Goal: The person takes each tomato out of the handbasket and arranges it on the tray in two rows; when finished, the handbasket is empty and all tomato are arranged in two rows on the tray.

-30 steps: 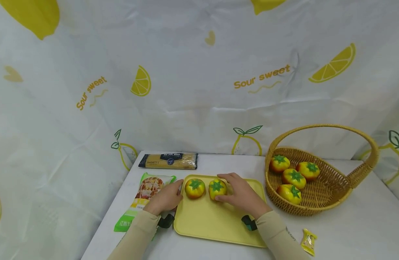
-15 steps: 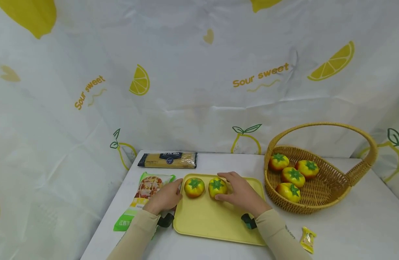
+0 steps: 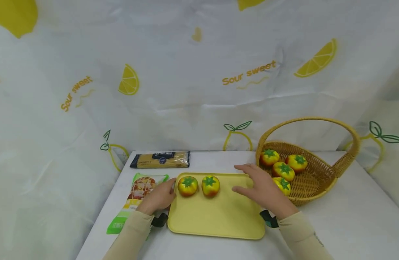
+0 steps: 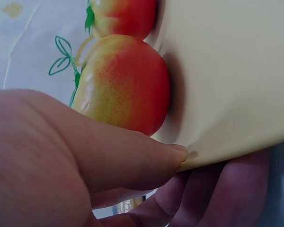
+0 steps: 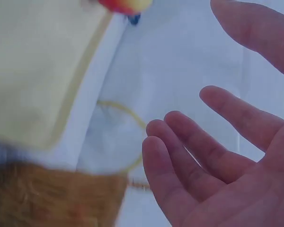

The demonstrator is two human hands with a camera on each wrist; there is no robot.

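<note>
My left hand [image 3: 158,196] pinches the left rim of a yellow tray [image 3: 215,220]. In the left wrist view its thumb [image 4: 132,158] lies on top of the rim and the fingers curl beneath. Two yellow-red, persimmon-like fruits with green star-shaped tops stand side by side on the tray's far left part: a left fruit [image 3: 188,186] and a right fruit [image 3: 210,186]. Over the tray's right side hangs my right hand [image 3: 262,187], fingers spread and holding nothing, between the right fruit and a wicker basket [image 3: 316,186].
Several similar fruits [image 3: 283,171] sit in the basket, one partly covered by my right hand. A spaghetti packet [image 3: 162,160] lies behind the tray. Under my left forearm is a green-and-white food bag [image 3: 134,202]. A lemon-print curtain [image 3: 186,108] hangs at the back.
My right hand has let go of the right fruit and moved right, toward the basket. The left hand keeps its hold on the tray. The head view has turned slightly right.
</note>
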